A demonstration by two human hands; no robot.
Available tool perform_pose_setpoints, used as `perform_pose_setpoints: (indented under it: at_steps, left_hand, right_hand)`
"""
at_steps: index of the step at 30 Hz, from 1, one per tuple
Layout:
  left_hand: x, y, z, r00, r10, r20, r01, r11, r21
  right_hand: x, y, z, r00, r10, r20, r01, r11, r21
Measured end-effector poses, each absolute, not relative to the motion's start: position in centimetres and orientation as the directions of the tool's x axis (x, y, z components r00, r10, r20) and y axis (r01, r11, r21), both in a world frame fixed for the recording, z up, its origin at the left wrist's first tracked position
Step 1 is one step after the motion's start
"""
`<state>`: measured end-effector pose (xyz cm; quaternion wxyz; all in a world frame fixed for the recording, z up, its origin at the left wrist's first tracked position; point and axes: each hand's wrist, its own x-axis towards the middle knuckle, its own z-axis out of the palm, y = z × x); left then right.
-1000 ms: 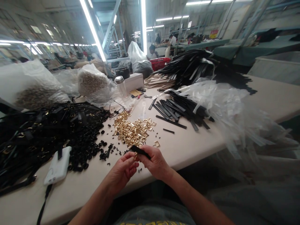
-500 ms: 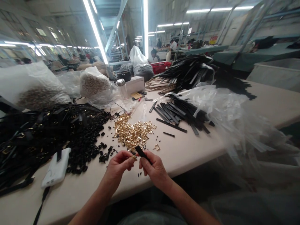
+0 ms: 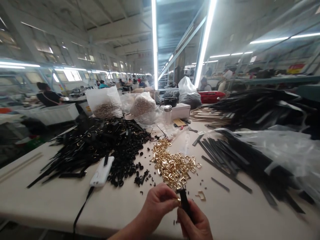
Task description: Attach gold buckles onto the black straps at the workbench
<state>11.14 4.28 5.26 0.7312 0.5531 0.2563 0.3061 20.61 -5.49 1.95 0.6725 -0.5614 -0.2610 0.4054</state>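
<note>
My right hand grips a short black strap held upright at the bottom of the view. My left hand pinches a small gold buckle against the strap's side. Just beyond my hands lies a heap of gold buckles on the white table. One loose gold buckle sits right of my hands.
A big heap of black straps and black loops covers the left. A white phone-like device with a cable lies by it. Black strips and clear plastic bags fill the right. Bags of beads, a jar and a white box stand behind. A person works far left.
The view has tilted up and swung left, so my hands now sit at the bottom edge. The strap has turned from slanted to upright, with the buckle held against it.
</note>
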Motion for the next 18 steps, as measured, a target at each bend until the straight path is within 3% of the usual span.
perform_pose_setpoints:
  at_steps: [7, 10, 13, 18]
  left_hand:
    - [10.2, 4.1, 6.2, 0.783, 0.619, -0.065, -0.171, 0.314, 0.934]
    - [9.3, 4.2, 6.6, 0.731, 0.683, 0.018, -0.067, 0.046, 0.997]
    - [8.5, 4.5, 6.8, 0.655, 0.742, 0.143, 0.027, -0.212, 0.977]
    - [7.6, 5.0, 7.1, 0.654, 0.757, 0.011, -0.011, -0.005, 1.0]
  right_hand:
    - [20.8, -5.6, 2.0, 0.501, 0.864, -0.053, -0.172, 0.04, -0.984]
    - [20.9, -5.6, 1.8, 0.425, 0.905, -0.017, -0.129, 0.042, -0.991]
    - [20.8, -5.6, 1.8, 0.395, 0.919, -0.001, -0.132, 0.056, -0.99]
    - [20.9, -5.8, 1.5, 0.454, 0.891, -0.03, -0.19, 0.064, -0.98]
